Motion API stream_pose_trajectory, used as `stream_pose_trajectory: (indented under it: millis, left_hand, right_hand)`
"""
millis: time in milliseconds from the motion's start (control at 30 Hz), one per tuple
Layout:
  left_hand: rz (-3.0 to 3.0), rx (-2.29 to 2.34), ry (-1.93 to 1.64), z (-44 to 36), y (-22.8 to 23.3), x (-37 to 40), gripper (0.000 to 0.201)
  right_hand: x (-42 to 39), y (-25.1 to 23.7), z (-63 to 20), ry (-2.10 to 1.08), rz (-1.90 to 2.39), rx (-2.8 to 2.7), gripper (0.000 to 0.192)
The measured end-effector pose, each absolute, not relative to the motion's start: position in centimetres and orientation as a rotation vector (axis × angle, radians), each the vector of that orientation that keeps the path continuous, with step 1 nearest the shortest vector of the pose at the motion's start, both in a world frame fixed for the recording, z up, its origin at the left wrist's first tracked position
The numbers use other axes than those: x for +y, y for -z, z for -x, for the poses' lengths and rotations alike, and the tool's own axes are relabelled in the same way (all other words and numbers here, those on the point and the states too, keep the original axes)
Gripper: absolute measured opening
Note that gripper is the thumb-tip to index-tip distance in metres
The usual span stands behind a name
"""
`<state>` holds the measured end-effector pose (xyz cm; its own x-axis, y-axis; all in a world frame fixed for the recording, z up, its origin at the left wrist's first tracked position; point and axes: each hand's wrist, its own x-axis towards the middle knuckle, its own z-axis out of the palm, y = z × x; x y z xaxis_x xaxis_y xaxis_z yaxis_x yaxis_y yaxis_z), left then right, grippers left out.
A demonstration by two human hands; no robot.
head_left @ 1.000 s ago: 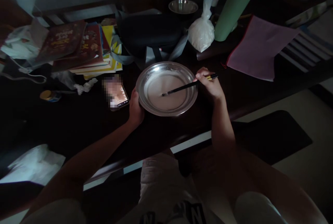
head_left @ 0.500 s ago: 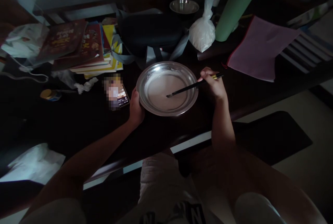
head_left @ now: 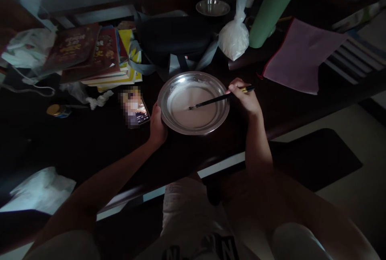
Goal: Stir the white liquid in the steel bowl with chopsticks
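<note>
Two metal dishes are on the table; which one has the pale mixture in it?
The large steel plate between both hands, where the chopsticks dip in. The small bowl sits far back, untouched.

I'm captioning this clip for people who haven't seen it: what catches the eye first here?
The shiny metal plate of pale liquid at the middle of the dark table. The left hand grips its near-left rim, and the right hand dips dark chopsticks into the liquid. Behind stand a knotted white bag and a green roll.
</note>
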<state>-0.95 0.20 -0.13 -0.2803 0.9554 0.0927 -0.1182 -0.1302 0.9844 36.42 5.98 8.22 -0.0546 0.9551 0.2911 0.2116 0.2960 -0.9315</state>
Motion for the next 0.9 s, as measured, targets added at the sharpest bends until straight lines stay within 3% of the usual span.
stream_pose_trajectory:
  millis: [300,533,733,900]
  left_hand:
    - [-1.000,1.268,-1.594,0.5,-0.1,0.1,0.084]
    - [-0.975,1.238,-1.573,0.6,-0.2,0.2,0.071]
    - [-1.006,1.270,-1.567,0.8,0.6,0.4,0.076]
    - [-1.060,1.255,-1.569,1.2,1.0,0.4,0.079]
  right_hand:
    - [6.1,-7.8,-36.6,-0.881,1.107,-1.521,0.070]
    - [6.0,-7.9,-36.8,-0.928,1.133,-1.531,0.059]
    - [6.2,-7.9,-36.7,-0.858,1.108,-1.486,0.078]
    - [6.3,-7.8,-36.6,-0.863,1.119,-1.506,0.080]
